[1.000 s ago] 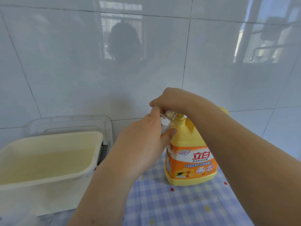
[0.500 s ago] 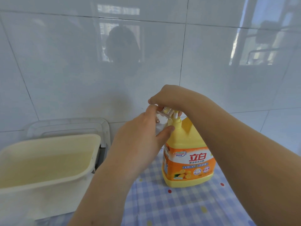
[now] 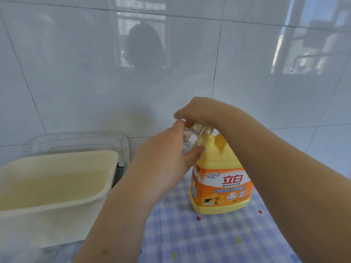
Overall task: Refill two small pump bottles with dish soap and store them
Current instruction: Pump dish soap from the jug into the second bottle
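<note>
A large yellow dish soap jug [image 3: 220, 179] with an orange label stands upright on the checked cloth. My left hand [image 3: 167, 160] grips a small clear bottle [image 3: 191, 137], tilted with its open neck under the jug's pump spout. My right hand [image 3: 201, 112] rests on top of the pump head, fingers curled over it; the pump head itself is mostly hidden under the hand. Only one small bottle shows.
A cream plastic tub [image 3: 57, 183] sits at the left, with a clear lidded container [image 3: 83, 141] behind it against the white tiled wall. The blue checked tablecloth [image 3: 199, 236] covers the table in front of and around the jug.
Both hands stay at the pump. The pump's white stem now shows under my right hand. The view has shifted slightly.
</note>
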A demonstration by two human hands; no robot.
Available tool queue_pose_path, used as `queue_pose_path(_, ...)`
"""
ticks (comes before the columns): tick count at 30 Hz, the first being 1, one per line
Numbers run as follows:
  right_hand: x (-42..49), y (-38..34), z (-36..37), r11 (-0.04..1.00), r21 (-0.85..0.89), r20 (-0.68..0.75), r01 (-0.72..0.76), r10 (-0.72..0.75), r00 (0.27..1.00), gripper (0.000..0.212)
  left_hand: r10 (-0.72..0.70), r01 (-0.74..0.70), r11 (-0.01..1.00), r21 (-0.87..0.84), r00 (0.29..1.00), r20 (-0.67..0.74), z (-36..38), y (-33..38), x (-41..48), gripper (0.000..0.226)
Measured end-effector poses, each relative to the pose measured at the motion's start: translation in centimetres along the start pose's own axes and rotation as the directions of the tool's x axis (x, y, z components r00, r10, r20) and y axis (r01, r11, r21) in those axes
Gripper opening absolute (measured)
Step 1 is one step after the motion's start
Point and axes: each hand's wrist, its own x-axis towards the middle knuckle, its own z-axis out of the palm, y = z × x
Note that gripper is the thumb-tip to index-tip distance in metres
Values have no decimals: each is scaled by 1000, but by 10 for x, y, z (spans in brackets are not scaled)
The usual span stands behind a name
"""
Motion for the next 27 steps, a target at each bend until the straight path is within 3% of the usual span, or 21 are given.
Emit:
queue_pose_path(8, 3, 5, 9, 1000, -18, -68, 26, -27, 997, 27, -4, 2, 1000, 23, 995, 104, 0, -3, 0, 43)
queue_pose_path(22, 9, 5, 10, 997, -70, -158, -24, 13, 987, 21, 27, -31, 997, 72, 998, 50, -1, -2, -1, 42)
queue_pose_path(27, 4, 3, 3, 985, -169, -264, -16, -29, 964, 22, 36, -37, 998, 47, 999, 20, -3, -2, -1, 45)
